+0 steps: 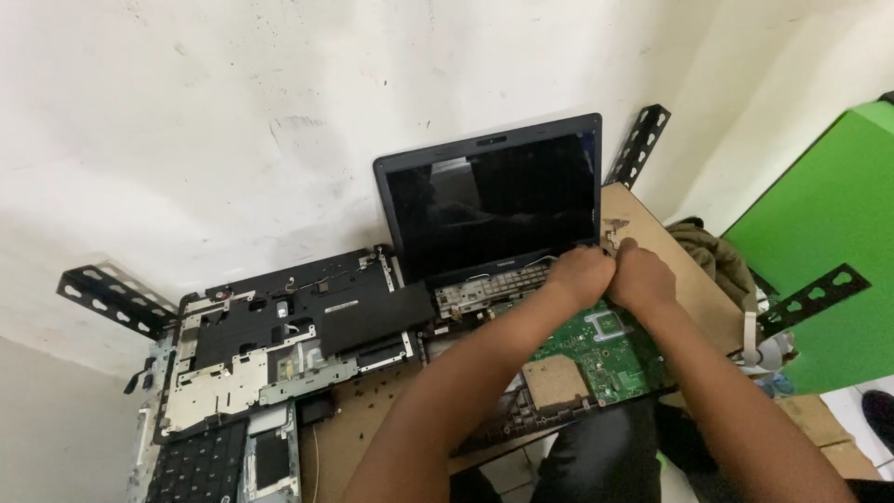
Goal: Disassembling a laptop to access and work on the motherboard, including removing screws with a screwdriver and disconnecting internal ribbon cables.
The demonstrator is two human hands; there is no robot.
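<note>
Both hands meet at the right hinge corner of an opened laptop [521, 279]. The left hand [582, 276] and right hand [641, 278] are curled side by side, touching, fingers pinching something too small to make out. Just above them the dark screen [489, 205] stands upright. Directly below them lies the bare green circuit board [605, 349], uncovered in its base.

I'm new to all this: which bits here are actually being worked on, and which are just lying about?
In hand:
- left hand and right hand, at the screen's right hinge
- opened laptop
- its green circuit board

Lying about:
- stripped laptop casing
- loose keyboard
- bundled cloth
- metal brackets
</note>
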